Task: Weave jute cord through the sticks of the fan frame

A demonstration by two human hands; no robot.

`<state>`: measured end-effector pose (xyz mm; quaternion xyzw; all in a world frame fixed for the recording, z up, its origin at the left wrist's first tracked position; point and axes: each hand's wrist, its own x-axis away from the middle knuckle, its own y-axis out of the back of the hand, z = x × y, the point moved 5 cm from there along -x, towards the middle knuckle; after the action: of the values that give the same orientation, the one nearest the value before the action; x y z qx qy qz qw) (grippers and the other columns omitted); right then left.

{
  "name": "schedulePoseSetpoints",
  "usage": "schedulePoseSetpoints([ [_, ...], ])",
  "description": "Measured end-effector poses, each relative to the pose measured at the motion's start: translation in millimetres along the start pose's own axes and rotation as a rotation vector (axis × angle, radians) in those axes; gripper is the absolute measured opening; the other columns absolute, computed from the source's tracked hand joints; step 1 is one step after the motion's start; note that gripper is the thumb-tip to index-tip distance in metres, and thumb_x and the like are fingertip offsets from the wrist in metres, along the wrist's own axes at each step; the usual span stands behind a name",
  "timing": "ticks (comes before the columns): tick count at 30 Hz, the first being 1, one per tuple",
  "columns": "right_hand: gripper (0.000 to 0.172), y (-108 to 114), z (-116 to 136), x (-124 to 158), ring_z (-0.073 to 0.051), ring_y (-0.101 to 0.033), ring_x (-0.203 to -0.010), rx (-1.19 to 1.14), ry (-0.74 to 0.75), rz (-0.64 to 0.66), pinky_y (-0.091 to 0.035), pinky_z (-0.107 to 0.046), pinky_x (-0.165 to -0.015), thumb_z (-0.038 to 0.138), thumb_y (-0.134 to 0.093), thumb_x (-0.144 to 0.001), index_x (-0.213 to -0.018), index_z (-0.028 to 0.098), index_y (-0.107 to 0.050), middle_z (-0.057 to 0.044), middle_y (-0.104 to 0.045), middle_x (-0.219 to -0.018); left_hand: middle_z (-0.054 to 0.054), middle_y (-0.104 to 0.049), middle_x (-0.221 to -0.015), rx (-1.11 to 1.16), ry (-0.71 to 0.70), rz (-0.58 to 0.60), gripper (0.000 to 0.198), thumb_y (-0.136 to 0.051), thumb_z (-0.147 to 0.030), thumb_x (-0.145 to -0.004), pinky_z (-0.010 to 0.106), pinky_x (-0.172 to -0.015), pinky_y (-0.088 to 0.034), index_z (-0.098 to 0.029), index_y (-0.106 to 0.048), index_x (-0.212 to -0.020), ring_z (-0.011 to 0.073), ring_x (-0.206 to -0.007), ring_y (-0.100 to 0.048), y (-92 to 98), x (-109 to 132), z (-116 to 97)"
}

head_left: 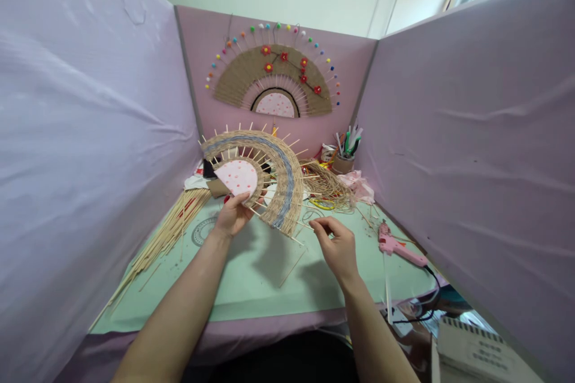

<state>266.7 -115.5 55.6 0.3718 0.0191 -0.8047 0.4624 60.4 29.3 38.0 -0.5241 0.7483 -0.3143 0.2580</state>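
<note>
A woven half-round fan (294, 176) of tan cord with a blue-grey band is held tilted above the green table; thin sticks poke out along its outer edge. Its centre is a pink half disc (240, 179) with red dots. My left hand (234, 214) grips the fan at the lower edge of this disc, thumb in front, other fingers partly behind. To the right, my right hand (333, 240) pinches at the tip of one stick near the fan's lower right end. Whether a loose strand is also between those fingertips is too small to tell.
Long thin sticks (168, 236) lie at the left. A cord bundle (330, 185) and a cup of tools (344, 163) stand behind. At right is a pink glue gun (399, 249). A finished fan (287, 60) hangs on the back panel.
</note>
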Motion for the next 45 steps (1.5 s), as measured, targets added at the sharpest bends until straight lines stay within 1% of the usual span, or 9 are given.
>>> schedulePoseSetpoints([
  [4, 0.027, -12.3, 4.2, 1.6, -0.014, -0.052, -0.058, -0.065, -0.058, 0.024, -0.041, -0.025, -0.057, 0.037, -0.057, -0.085, -0.067, 0.017, -0.064, -0.001, -0.059, -0.061, 0.009, -0.073, -0.093, 0.013, 0.036, -0.008, 0.052, -0.051, -0.003, -0.077, 0.025, -0.064, -0.059, -0.014, -0.052, -0.128, 0.0215, -0.085, -0.070, -4.9, 2.7, 1.7],
  [11, 0.033, -22.5, 1.6, 2.8, -0.012, -0.048, -0.055, -0.106, -0.105, 0.071, -0.038, -0.024, -0.055, 0.039, -0.056, -0.086, -0.062, 0.017, -0.061, 0.000, -0.055, -0.057, 0.011, -0.073, -0.092, 0.014, 0.072, -0.022, 0.051, -0.050, -0.005, -0.077, 0.022, -0.061, -0.058, -0.010, -0.051, -0.127, 0.0216, -0.083, -0.071, -6.1, 3.9, 4.9],
  [18, 0.024, -12.2, 1.9, 0.8, -0.013, -0.051, -0.061, -0.054, 0.012, 0.028, -0.041, -0.025, -0.060, 0.035, -0.057, -0.087, -0.071, 0.018, -0.064, -0.001, -0.059, -0.066, 0.014, -0.073, -0.086, 0.006, 0.080, -0.066, 0.046, -0.048, -0.009, -0.077, 0.019, -0.051, -0.055, -0.006, -0.053, -0.122, 0.0222, -0.082, -0.070, -2.5, 4.3, 0.8],
  [23, 0.023, -5.2, 2.1, 0.5, -0.013, -0.052, -0.060, 0.020, 0.062, -0.036, -0.041, -0.026, -0.059, 0.034, -0.057, -0.087, -0.073, 0.019, -0.064, -0.002, -0.061, -0.067, 0.013, -0.072, -0.098, 0.008, 0.047, -0.079, 0.051, -0.052, -0.012, -0.075, 0.018, -0.044, -0.050, -0.011, -0.052, -0.126, 0.0229, -0.087, -0.069, -3.3, 4.8, -3.4],
  [28, 0.022, 2.4, 3.0, 1.4, -0.013, -0.050, -0.059, 0.150, 0.147, -0.088, -0.041, -0.027, -0.060, 0.034, -0.060, -0.086, -0.070, 0.018, -0.061, -0.001, -0.058, -0.064, 0.012, -0.072, -0.084, 0.007, 0.055, -0.119, 0.039, -0.053, -0.014, -0.073, 0.017, -0.041, -0.049, -0.009, -0.058, -0.112, 0.0218, -0.078, -0.070, -1.3, 5.6, -7.1],
  [31, 0.020, 3.5, 5.5, 0.8, -0.015, -0.053, -0.064, 0.169, 0.187, -0.058, -0.042, -0.028, -0.063, 0.032, -0.057, -0.088, -0.074, 0.019, -0.062, -0.003, -0.060, -0.068, 0.011, -0.072, -0.077, -0.011, 0.051, -0.134, 0.034, -0.053, -0.015, -0.074, 0.016, -0.039, -0.047, -0.009, -0.060, -0.107, 0.0218, -0.075, -0.070, 0.8, 5.9, -9.6],
  [34, 0.018, 2.5, 7.6, -0.6, -0.017, -0.056, -0.071, 0.130, 0.202, -0.014, -0.044, -0.029, -0.067, 0.031, -0.053, -0.090, -0.081, 0.020, -0.063, -0.005, -0.063, -0.074, 0.011, -0.072, -0.079, -0.042, 0.048, -0.114, 0.039, -0.054, -0.016, -0.074, 0.016, -0.037, -0.046, -0.009, -0.059, -0.112, 0.0223, -0.074, -0.070, 2.4, 5.2, -10.5],
  [42, 0.023, -3.9, 1.6, 0.2, -0.015, -0.055, -0.062, -0.013, 0.015, -0.004, -0.043, -0.026, -0.061, 0.036, -0.054, -0.088, -0.075, 0.019, -0.064, -0.002, -0.062, -0.068, 0.017, -0.072, -0.093, -0.001, 0.128, -0.033, 0.054, -0.050, -0.019, -0.077, 0.016, -0.038, -0.046, -0.006, -0.050, -0.129, 0.0226, -0.079, -0.070, 3.1, 6.1, -6.7],
  [45, 0.026, -14.8, 1.5, -1.0, -0.015, -0.055, -0.061, -0.089, -0.064, 0.040, -0.043, -0.026, -0.060, 0.038, -0.055, -0.086, -0.072, 0.018, -0.064, -0.002, -0.061, -0.064, 0.019, -0.072, -0.091, 0.021, 0.165, -0.026, 0.055, -0.047, -0.021, -0.080, 0.016, -0.038, -0.047, -0.003, -0.047, -0.132, 0.0191, -0.066, -0.069, 3.8, 7.6, -4.8],
])
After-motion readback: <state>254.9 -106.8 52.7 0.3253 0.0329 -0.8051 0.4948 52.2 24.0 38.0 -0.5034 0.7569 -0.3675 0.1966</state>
